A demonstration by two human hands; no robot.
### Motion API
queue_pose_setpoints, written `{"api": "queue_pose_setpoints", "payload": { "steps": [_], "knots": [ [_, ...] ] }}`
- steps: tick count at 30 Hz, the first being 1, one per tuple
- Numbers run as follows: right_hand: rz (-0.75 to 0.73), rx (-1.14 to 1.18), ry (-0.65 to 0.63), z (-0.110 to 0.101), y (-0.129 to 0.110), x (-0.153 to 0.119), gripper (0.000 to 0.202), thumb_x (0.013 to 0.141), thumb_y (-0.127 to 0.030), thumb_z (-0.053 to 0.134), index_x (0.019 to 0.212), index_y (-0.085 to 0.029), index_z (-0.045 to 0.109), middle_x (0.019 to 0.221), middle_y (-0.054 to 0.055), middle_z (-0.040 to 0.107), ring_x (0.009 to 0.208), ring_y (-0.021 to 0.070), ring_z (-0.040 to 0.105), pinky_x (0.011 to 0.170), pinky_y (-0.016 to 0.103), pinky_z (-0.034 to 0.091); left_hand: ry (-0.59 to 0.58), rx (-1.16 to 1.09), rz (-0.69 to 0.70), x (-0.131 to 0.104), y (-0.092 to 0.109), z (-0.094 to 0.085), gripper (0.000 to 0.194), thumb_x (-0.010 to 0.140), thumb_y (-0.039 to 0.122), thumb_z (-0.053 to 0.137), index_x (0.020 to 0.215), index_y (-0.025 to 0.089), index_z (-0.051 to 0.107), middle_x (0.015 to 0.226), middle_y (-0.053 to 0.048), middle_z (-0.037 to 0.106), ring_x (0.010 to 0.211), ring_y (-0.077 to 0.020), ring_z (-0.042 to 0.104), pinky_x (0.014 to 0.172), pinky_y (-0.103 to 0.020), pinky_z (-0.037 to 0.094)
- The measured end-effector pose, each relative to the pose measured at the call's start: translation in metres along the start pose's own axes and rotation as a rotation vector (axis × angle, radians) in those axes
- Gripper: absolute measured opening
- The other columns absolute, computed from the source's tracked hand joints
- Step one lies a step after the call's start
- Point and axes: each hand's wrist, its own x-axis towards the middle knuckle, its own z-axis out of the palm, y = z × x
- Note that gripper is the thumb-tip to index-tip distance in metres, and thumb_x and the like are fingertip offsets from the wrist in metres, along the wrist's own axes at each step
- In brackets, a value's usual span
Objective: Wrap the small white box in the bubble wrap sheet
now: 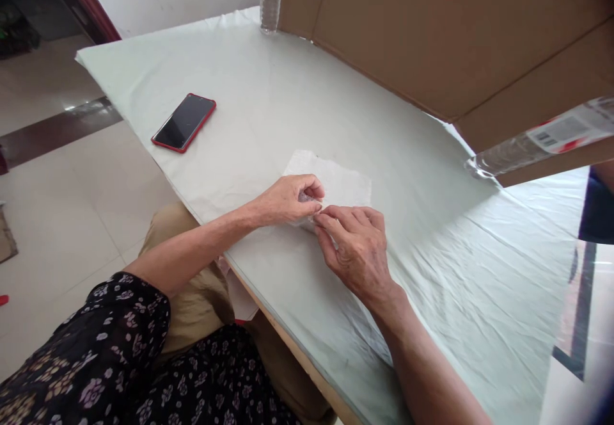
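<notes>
My left hand (pixel 292 198) is closed, thumb and fingers curled round a small greyish thing (pixel 305 196) that shows only in part between them. Right beside it, the fingertips of my right hand (pixel 355 240) are pinched together, almost touching my left thumb. What that pinch holds, if anything, is too small and hidden to name. Both hands are over a white sheet of tissue or thin cloth (pixel 343 182) lying on the table near its front edge.
A phone in a red case (pixel 185 122) lies on the pale tablecloth (pixel 249 92) to the left. Along the far side stands a big cardboard panel (pixel 393 34), with a plastic bottle (pixel 270 2) at its left end and another bottle (pixel 537 140) against its right part.
</notes>
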Motion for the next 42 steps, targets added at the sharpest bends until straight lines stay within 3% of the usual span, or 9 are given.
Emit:
{"api": "queue_pose_setpoints", "payload": {
  "steps": [4,8,14,18,23,28,33,39,42],
  "knots": [
    [0.012,0.013,-0.035,0.0,0.0,-0.001,0.017,0.094,-0.016,0.054,0.103,-0.026,0.065,0.101,0.003,0.074,0.089,0.0203,0.062,0.084,0.038,0.036,-0.105,0.096,-0.011,-0.004,0.004,-0.019,0.038,0.076,0.029,0.063,0.112,0.017,0.061,0.108,-0.007,0.07,0.095,-0.0187,0.064,0.081,-0.031,0.05],
    [0.016,0.01,-0.037,0.001,0.0,0.0,0.016,0.094,-0.016,0.054,0.103,-0.026,0.063,0.099,0.003,0.072,0.09,0.0202,0.061,0.083,0.037,0.035,-0.148,0.191,-0.061,-0.008,0.006,-0.033,0.043,0.076,0.022,0.058,0.119,0.018,0.059,0.087,-0.001,0.069,0.075,-0.0144,0.06,0.068,-0.026,0.045],
    [0.004,-0.024,-0.047,0.005,0.0,0.0,0.019,0.094,-0.018,0.056,0.11,-0.027,0.062,0.099,0.004,0.069,0.09,0.0211,0.057,0.084,0.038,0.034,-0.087,0.246,-0.113,-0.009,0.002,-0.033,0.034,0.077,0.022,0.056,0.11,0.017,0.063,0.062,0.005,0.053,0.058,-0.0124,0.049,0.057,-0.025,0.037],
    [0.001,-0.053,-0.044,0.009,0.0,-0.001,0.022,0.093,-0.019,0.057,0.113,-0.029,0.061,0.099,0.004,0.068,0.091,0.0215,0.055,0.084,0.038,0.033,-0.04,0.399,-0.146,-0.01,-0.001,-0.032,0.036,0.077,0.025,0.059,0.112,0.017,0.064,0.068,0.003,0.059,0.063,-0.015,0.053,0.062,-0.027,0.039],
    [0.007,-0.085,-0.035,0.012,-0.001,-0.001,0.019,0.094,-0.02,0.057,0.11,-0.029,0.061,0.097,0.004,0.068,0.09,0.0215,0.054,0.084,0.039,0.033,0.113,0.544,-0.229,-0.01,-0.005,-0.038,0.047,0.074,0.044,0.068,0.113,0.016,0.064,0.09,-0.005,0.069,0.076,-0.0201,0.061,0.07,-0.03,0.044],
    [0.006,-0.095,-0.017,0.012,-0.002,0.0,0.016,0.094,-0.019,0.056,0.106,-0.028,0.062,0.095,0.003,0.067,0.089,0.0209,0.053,0.083,0.038,0.033,0.112,0.54,-0.26,-0.009,-0.007,-0.046,0.04,0.073,0.049,0.067,0.097,0.018,0.066,0.07,-0.002,0.067,0.068,-0.0206,0.061,0.064,-0.03,0.043],
    [0.012,-0.094,-0.028,0.013,-0.002,0.001,0.016,0.094,-0.019,0.055,0.104,-0.027,0.063,0.095,0.004,0.067,0.089,0.0218,0.052,0.083,0.039,0.033,0.029,0.341,-0.333,-0.009,-0.006,-0.037,0.037,0.074,0.041,0.067,0.1,0.014,0.066,0.054,0.004,0.056,0.052,-0.0173,0.056,0.055,-0.03,0.04],
    [-0.002,-0.125,-0.011,0.013,-0.003,0.001,0.014,0.094,-0.019,0.056,0.103,-0.025,0.064,0.094,0.004,0.067,0.087,0.021,0.051,0.083,0.037,0.032,0.168,-0.072,-0.394,-0.009,-0.008,-0.021,0.063,0.072,0.025,0.067,0.131,0.007,0.052,0.066,0.005,0.057,0.056,-0.0112,0.053,0.054,-0.025,0.037],
    [0.0,-0.137,-0.025,0.013,-0.003,0.001,0.013,0.094,-0.02,0.057,0.103,-0.024,0.064,0.094,0.004,0.067,0.088,0.0207,0.051,0.084,0.037,0.032,0.212,-0.281,-0.457,-0.009,-0.004,-0.015,0.058,0.073,0.019,0.069,0.127,0.008,0.052,0.067,0.006,0.057,0.054,-0.0082,0.051,0.052,-0.022,0.037]
  ]
}}
